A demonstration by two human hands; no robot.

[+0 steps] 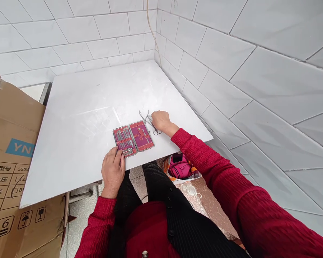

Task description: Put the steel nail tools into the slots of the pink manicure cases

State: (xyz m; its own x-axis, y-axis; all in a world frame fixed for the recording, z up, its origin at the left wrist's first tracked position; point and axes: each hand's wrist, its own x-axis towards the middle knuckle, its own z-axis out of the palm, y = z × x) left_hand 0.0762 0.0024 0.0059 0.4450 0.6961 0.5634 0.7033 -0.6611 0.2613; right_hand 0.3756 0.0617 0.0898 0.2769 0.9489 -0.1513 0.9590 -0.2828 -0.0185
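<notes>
On the white tabletop an open manicure kit case [141, 135] with a red and purple lining lies flat. Its left half holds several slim metal tools [124, 139] in a row, with nail clippers [127, 152] below them. My left hand [113, 171] rests at the case's near left corner, fingers fairly straight and touching the edge. To the right of the case, my right hand [160, 121] is curled closed low over the table. Its fingertips are hidden, so what they hold cannot be made out. Small metal scissors [156, 132] and other thin metal tools lie beside and partly under it.
The white table [83, 96] reaches to tiled walls at the back and right. A large cardboard box [13, 154] stands against its left side. Below the front edge sits a bag with pink cloth [181, 168]. A thin cable [152, 32] hangs in the corner.
</notes>
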